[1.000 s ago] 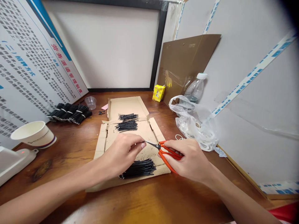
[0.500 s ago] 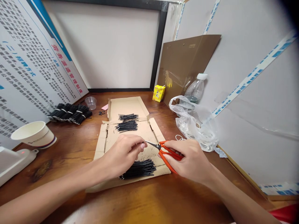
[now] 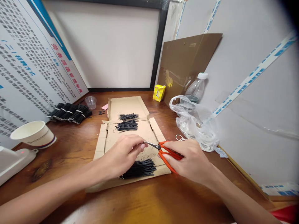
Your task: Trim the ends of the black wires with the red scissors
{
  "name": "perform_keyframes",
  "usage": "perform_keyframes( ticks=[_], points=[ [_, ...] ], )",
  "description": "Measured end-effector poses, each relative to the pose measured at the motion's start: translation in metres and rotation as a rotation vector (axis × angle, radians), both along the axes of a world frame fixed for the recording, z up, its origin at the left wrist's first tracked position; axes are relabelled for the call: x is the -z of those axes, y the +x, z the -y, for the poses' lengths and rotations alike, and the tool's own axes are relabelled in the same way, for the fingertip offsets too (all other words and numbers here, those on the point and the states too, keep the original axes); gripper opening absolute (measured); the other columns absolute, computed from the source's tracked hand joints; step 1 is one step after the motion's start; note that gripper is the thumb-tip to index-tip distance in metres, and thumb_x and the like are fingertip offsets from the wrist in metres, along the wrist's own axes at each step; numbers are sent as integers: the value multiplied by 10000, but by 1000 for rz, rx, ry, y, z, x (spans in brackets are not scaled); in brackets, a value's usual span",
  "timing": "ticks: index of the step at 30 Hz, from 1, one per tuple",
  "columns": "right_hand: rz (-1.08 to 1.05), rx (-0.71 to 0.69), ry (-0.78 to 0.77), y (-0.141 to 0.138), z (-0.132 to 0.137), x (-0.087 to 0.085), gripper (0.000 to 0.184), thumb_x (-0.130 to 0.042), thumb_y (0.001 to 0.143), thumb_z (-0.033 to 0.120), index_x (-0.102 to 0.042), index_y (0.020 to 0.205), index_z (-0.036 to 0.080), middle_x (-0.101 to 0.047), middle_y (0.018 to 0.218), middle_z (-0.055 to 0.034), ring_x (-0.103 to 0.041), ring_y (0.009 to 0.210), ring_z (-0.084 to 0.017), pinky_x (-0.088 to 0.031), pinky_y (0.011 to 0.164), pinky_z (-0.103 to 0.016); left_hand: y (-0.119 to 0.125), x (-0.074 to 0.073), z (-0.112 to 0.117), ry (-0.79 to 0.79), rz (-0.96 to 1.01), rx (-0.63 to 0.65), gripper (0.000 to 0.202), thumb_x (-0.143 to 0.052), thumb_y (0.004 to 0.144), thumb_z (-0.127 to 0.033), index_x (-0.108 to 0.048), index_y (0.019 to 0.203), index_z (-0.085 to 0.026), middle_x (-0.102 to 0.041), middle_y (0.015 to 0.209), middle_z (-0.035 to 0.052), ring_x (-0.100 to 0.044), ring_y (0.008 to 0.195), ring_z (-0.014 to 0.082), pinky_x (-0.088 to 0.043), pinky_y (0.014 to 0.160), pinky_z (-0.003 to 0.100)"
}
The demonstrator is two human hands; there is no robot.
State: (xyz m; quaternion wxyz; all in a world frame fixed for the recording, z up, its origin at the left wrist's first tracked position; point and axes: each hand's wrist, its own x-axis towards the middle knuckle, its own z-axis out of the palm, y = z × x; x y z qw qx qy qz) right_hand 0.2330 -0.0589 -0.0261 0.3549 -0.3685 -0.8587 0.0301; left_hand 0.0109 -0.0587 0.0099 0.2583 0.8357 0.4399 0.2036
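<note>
My right hand [image 3: 187, 157] grips orange-handled scissors [image 3: 166, 151], their dark blades pointing left to the fingertips of my left hand [image 3: 125, 154]. My left hand is pinched shut; what it pinches at the blade tips is too small to name. Both hands hover over a flattened cardboard sheet [image 3: 109, 138]. A pile of thin black sticks [image 3: 140, 168] lies just below my left hand. Two smaller piles of black sticks [image 3: 127, 125] lie farther back on the cardboard.
Bundled black sticks [image 3: 70, 112] and a small clear cup [image 3: 90, 102] sit at back left. A paper cup [image 3: 34, 134] and a white device [image 3: 11, 161] lie at left. At right are a plastic bag [image 3: 198, 124], a bottle [image 3: 195, 88], a yellow carton [image 3: 158, 92], rubber bands [image 3: 179, 137].
Almost nothing has moved; my hands and the scissors hold nearly the same place, with only a slight shift of the view.
</note>
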Motion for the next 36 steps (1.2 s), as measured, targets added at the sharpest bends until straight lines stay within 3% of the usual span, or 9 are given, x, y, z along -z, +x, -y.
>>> perform_keyframes(
  ticks=[6,12,18,21,26,36],
  points=[
    [-37,11,13,-1,0,-2,155,-570,824,210,-662,720,140,-471,478,59,-364,428,-64,-268,458,-226,-3,5,-5,89,-28,9,258,-442,965,-203,-678,880,-143,-578,696,4,-504,659,126,-364,633,247],
    [-28,28,2,-1,-1,-2,142,-570,827,214,-669,753,145,-548,504,44,-433,435,-69,-285,472,-229,-17,26,-29,189,-152,26,237,-497,929,-169,-672,773,-135,-617,700,32,-528,661,143,-354,615,260],
    [-13,40,-9,0,-1,0,126,-577,821,207,-689,828,149,-586,530,35,-469,434,-75,-268,476,-241,-39,42,-55,172,-176,-172,65,-596,841,-163,-629,785,-161,-637,698,4,-547,644,140,-368,600,245],
    [-12,40,-2,1,0,1,128,-575,824,209,-689,828,151,-586,527,34,-468,433,-76,-262,476,-241,-46,45,-62,178,-159,-205,29,-616,800,-130,-613,795,-158,-633,714,3,-546,663,140,-374,606,241],
    [-14,38,-7,1,0,1,128,-573,828,214,-685,811,152,-581,521,31,-457,432,-77,-263,474,-240,-49,46,-67,199,-164,-212,182,-549,728,-3,-640,787,-149,-675,783,25,-580,740,151,-403,677,250],
    [1,42,5,1,0,0,128,-571,826,208,-686,832,153,-598,536,27,-455,439,-82,-267,480,-242,-59,48,-75,249,-174,-218,133,-559,765,-80,-665,741,-156,-689,776,38,-598,745,168,-413,685,273]
  ],
)
